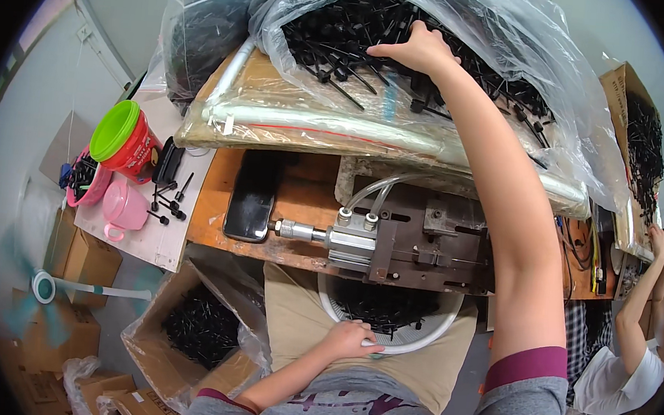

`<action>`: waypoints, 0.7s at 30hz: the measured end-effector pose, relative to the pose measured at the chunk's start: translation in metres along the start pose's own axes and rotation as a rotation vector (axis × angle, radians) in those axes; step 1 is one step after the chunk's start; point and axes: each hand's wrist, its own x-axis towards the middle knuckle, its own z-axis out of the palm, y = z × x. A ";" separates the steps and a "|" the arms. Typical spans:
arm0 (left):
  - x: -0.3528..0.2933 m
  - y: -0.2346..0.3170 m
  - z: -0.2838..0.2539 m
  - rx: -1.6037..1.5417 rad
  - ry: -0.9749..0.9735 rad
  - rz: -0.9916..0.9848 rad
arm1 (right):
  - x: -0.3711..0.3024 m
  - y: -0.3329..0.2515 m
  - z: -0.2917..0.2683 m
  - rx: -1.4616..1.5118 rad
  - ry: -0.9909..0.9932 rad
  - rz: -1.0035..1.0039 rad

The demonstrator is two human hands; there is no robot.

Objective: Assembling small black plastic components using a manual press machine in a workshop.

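Note:
My right hand (421, 51) reaches far forward over a heap of thin black plastic pieces with knobbed ends (362, 23). Its thumb is spread away from the fingers, and no piece shows between them. The heap lies in a large clear plastic bag (509, 34) on a raised tray with a white tubular edge (338, 124). Down on my lap sits a white round basket (415, 347) with more black pieces in it. My left hand (349, 340) has its fingers bent over the near rim of that basket.
A metal clamping fixture with a pneumatic cylinder (352, 248) stands on the wooden bench, beside a black phone (253, 197). Left are a red-and-green bucket (130, 141) and a pink cup (123, 207). A carton of black pieces (202, 326) stands below. A co-worker (627, 371) sits right.

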 end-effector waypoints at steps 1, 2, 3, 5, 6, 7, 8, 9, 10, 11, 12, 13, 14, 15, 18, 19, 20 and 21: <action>0.002 0.003 -0.001 -0.011 0.000 0.010 | 0.009 0.005 0.003 0.019 0.000 -0.003; 0.003 0.005 -0.002 -0.021 0.004 0.014 | 0.016 0.008 0.005 0.043 -0.002 -0.012; 0.005 0.006 -0.001 -0.024 -0.004 0.016 | 0.022 0.015 0.007 0.065 -0.003 -0.019; 0.004 0.004 -0.001 -0.027 -0.009 -0.002 | 0.018 0.014 -0.001 0.107 -0.091 -0.145; 0.003 0.003 -0.001 -0.031 0.001 -0.006 | 0.014 0.015 -0.008 0.127 -0.134 -0.208; 0.003 0.002 0.001 -0.034 0.010 -0.008 | 0.008 0.017 -0.018 0.163 -0.178 -0.215; 0.003 0.002 0.002 -0.037 0.014 -0.004 | 0.006 0.026 -0.023 0.165 -0.167 -0.214; 0.003 0.001 0.004 -0.041 0.010 -0.001 | 0.004 0.035 -0.029 0.143 -0.202 -0.247; 0.003 0.001 0.003 -0.042 0.009 0.000 | 0.000 0.037 -0.036 0.124 -0.235 -0.284; 0.004 0.001 0.003 -0.044 0.007 0.001 | -0.008 0.039 -0.045 0.109 -0.285 -0.256; 0.004 0.001 0.003 -0.043 0.010 0.001 | -0.008 0.040 -0.048 0.087 -0.323 -0.272; 0.005 0.002 0.002 -0.038 0.008 0.003 | -0.008 0.045 -0.053 0.068 -0.357 -0.281; 0.005 0.003 0.002 -0.034 0.005 0.005 | -0.009 0.050 -0.058 0.049 -0.392 -0.291; 0.007 0.004 0.003 -0.033 0.011 0.008 | -0.012 0.057 -0.062 0.031 -0.405 -0.257; 0.004 0.001 0.004 -0.021 0.014 -0.014 | -0.020 0.063 -0.072 -0.092 -0.434 -0.301; 0.004 0.002 0.003 -0.023 0.011 -0.019 | -0.024 0.064 -0.078 -0.112 -0.467 -0.305; 0.004 0.003 0.002 -0.025 0.008 -0.024 | -0.029 0.065 -0.086 -0.132 -0.499 -0.310; 0.004 0.004 0.001 -0.032 0.003 -0.031 | -0.031 0.067 -0.089 -0.151 -0.532 -0.314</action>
